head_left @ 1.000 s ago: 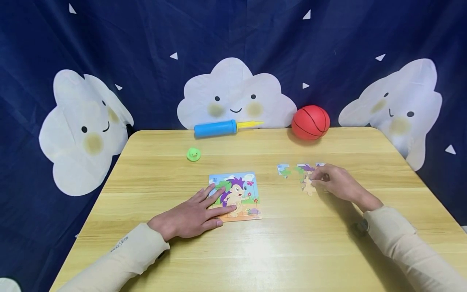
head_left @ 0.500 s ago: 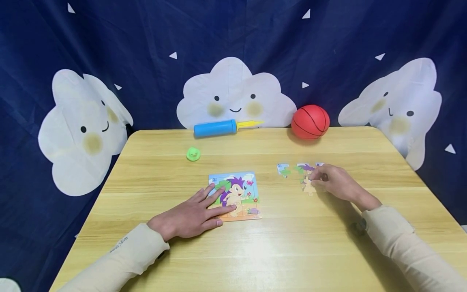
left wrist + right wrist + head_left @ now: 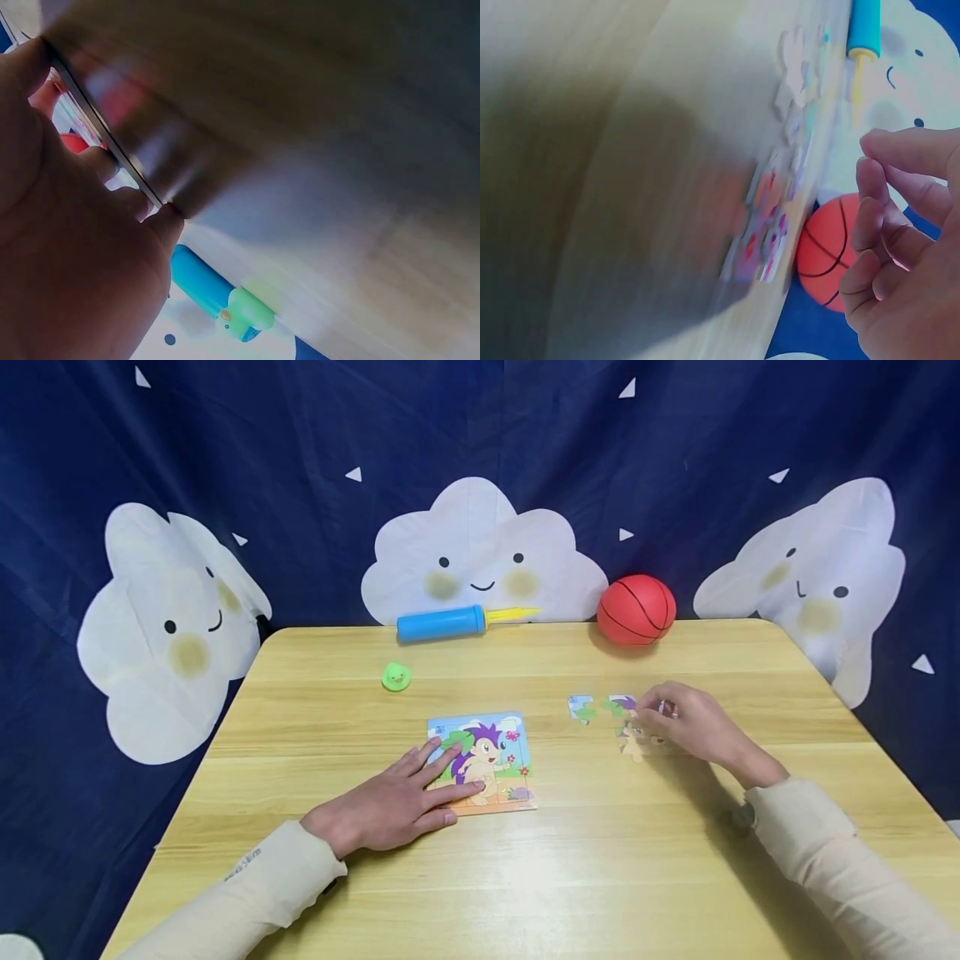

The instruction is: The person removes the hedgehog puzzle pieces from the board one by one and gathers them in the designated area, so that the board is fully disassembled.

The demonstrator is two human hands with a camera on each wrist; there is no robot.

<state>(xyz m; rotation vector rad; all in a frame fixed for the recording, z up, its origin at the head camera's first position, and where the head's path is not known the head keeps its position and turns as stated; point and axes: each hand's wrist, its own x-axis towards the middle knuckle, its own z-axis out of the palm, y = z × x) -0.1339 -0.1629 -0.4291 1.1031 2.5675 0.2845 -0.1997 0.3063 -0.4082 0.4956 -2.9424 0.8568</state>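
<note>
My left hand lies with fingers spread on the left part of a flat hedgehog jigsaw puzzle. In the left wrist view its fingertips meet the puzzle's thin edge. Further right, my right hand hovers over loose puzzle pieces, partly hiding them. Its fingers are loosely bent, and in the right wrist view nothing shows between thumb and forefinger. Pink and purple pieces lie on the table beneath that hand. One blue and green piece sits apart, left of the others.
Toward the back of the wooden table are a blue pump with a yellow nozzle, a red ball and a small green duck. A dark blue cloud-patterned curtain hangs behind the table's far edge.
My right hand has risen slightly off the loose pieces, uncovering more of them at the lower right. My left hand stays on the puzzle.
</note>
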